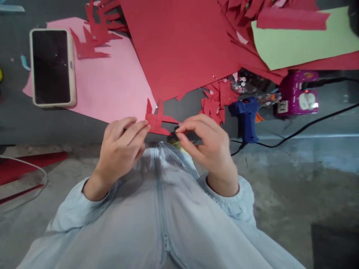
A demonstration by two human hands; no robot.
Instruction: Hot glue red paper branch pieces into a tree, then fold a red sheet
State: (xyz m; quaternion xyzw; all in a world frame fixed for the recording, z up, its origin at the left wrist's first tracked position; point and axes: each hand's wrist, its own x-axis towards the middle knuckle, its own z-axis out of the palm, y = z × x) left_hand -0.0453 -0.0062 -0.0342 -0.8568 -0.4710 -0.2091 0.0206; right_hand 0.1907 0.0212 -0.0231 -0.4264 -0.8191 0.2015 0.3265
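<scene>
A red paper cutout (pixel 155 121) with pointed strips lies at the table's front edge, between my two hands. The fingertips of my left hand (pixel 122 144) grip its left side; the thumb is hidden beneath. At the tips of the right-hand strips, my right hand (pixel 210 140) has thumb and forefinger pinched together. Whether they hold a strip's end or something tiny cannot be made out. More pointed red cutouts (pixel 86 46) rest on the pink paper (pixel 112 82) at the upper left.
A phone (pixel 51 67) lies on the pink paper. Red sheets (pixel 182 45) and a green sheet (pixel 294 41) cover the back. To the right are red scraps (pixel 214 102), small gems (pixel 241 83), a blue glue gun (pixel 248 117) and a purple power socket (pixel 298 93) with black cables.
</scene>
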